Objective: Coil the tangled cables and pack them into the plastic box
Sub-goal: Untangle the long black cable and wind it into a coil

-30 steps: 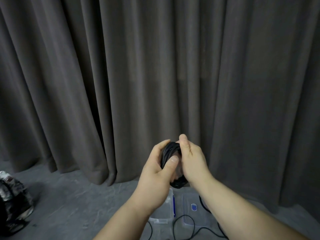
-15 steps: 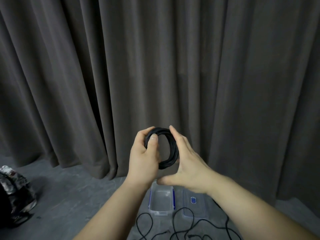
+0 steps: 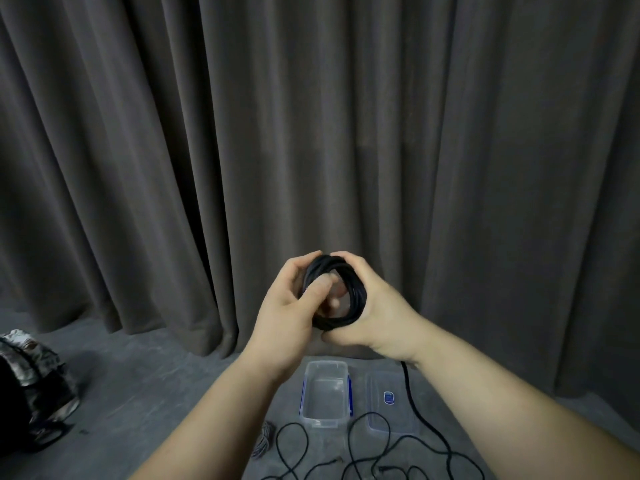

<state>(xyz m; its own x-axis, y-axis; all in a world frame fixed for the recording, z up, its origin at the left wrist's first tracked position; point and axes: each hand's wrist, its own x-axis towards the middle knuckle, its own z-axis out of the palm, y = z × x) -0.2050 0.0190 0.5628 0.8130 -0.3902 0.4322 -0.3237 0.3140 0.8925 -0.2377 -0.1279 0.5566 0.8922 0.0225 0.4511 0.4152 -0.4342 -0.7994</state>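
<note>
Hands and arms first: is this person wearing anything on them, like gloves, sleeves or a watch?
Nothing shows. The left hand and right hand are bare, with no gloves and no rings visible. Both forearms are bare down to the picture's edge: no sleeves, watch or bracelet. Fingernails look short and unpainted.

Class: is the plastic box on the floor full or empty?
Empty: the plastic box shows only its clear bottom; its lid lies beside it.

Grey floor along the bottom of the frame.
At lower centre a clear plastic box stands open, its lid flat just right of it; loose black cables sprawl below them, a small grey cable bundle lies to their left, and a dark bag sits at lower left.
</note>
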